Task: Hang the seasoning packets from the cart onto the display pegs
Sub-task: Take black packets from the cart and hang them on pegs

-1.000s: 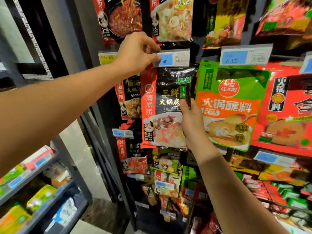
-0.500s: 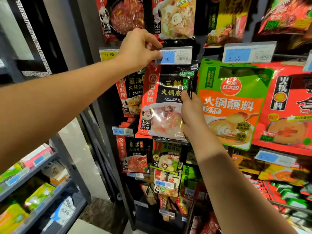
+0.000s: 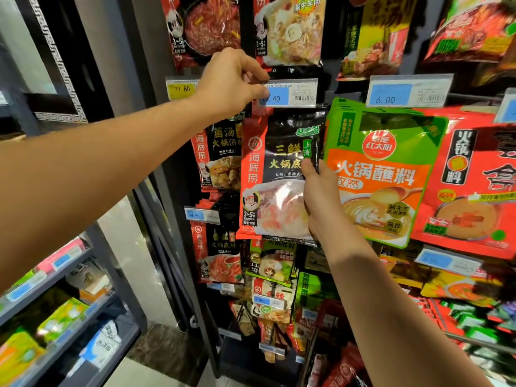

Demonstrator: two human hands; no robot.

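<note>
Lit brightly and evenly across the display. Glares white on the lower face of the black-and-red packet (image 3: 276,174), washing out its printed bowl just beside the right hand (image 3: 321,202). Shines softly on the clear price tag holder (image 3: 290,92) pinched by the left hand (image 3: 231,79). Dim in the dark recesses between the hanging rows. Sharp at the centre; soft and smeared toward the right edge and on the low shelves (image 3: 55,303) at left. Bends straight lines near the borders and stretches the left forearm (image 3: 97,174) wide.
</note>
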